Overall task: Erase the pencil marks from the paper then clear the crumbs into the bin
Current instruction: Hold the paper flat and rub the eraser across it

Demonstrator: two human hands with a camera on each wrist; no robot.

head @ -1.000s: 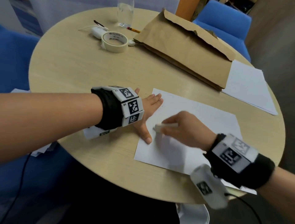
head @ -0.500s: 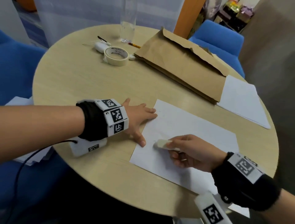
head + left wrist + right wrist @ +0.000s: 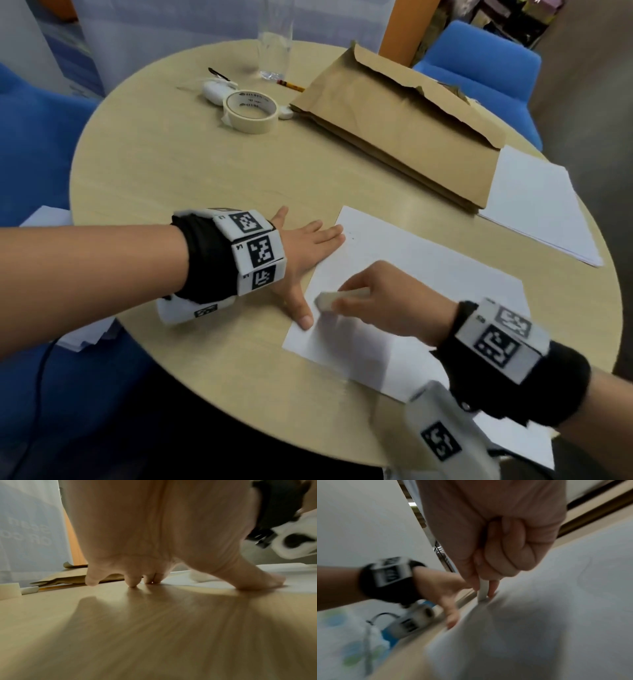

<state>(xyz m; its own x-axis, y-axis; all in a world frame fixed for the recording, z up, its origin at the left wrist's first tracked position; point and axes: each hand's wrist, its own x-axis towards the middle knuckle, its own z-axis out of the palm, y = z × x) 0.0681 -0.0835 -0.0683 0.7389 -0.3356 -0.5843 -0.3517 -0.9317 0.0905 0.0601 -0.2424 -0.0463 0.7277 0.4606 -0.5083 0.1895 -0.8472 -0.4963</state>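
Lying flat on the tabletop [image 3: 171, 164], the paper [image 3: 428, 267] shows no legible pencil marks. Right hand [image 3: 390, 305] pinches a white eraser [image 3: 329, 299] against it; left hand [image 3: 305, 253], fingers spread flat, pins its edge. Motion blur obscures any crumbs.

The right hand [image 3: 496, 540] filled the top of the blurred frame, its fingers curled, with thumb and fingertips [image 3: 493, 588] pinching a thin white eraser [image 3: 483, 589]. The eraser pointed down, its lower end touching the paper [image 3: 547, 615] close to the sheet's edge. A dark shadow lay on the paper beneath the hand. To the left, the left hand [image 3: 443, 592] reached in, a black band with white marker blocks on its wrist. Its fingers were spread and straight, and one fingertip rested at the paper's edge, where a strip of table [image 3: 412, 645] showed. Whether faint marks remained on the sheet could not be told.
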